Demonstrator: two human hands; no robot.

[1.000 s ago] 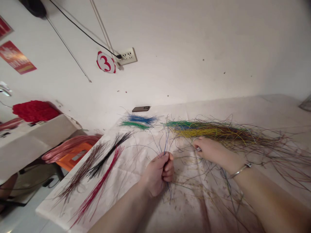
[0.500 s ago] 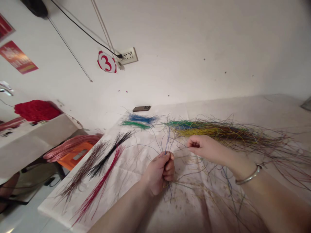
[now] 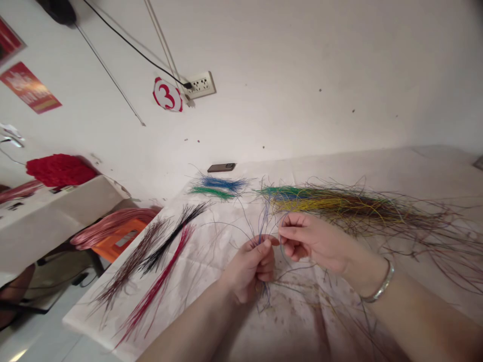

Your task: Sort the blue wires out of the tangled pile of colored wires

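My left hand (image 3: 253,269) is closed around a small bunch of thin blue wires (image 3: 264,216), whose ends fan out above and below the fist. Close beside it on the right, my right hand (image 3: 307,240) pinches a single thin blue wire (image 3: 281,246) between thumb and fingertips. Behind the hands lies a long tangled bundle of green, blue, yellow and brown wires (image 3: 339,201). Loose strands are scattered on the cloth beneath the right wrist, which wears a silver bangle (image 3: 381,284).
Sorted bundles lie to the left: blue wires (image 3: 222,183), green wires (image 3: 213,191), black wires (image 3: 175,236), red wires (image 3: 160,281) and dark red wires (image 3: 130,266). A phone (image 3: 221,167) rests by the wall. An orange stool (image 3: 116,241) holds coiled pinkish wire beyond the cloth-covered table's (image 3: 86,322) left edge.
My right hand has come left and slightly down, from above the tangled bundle to right beside my left hand. The left hand keeps its grip on the blue wires. The view has shifted slightly.
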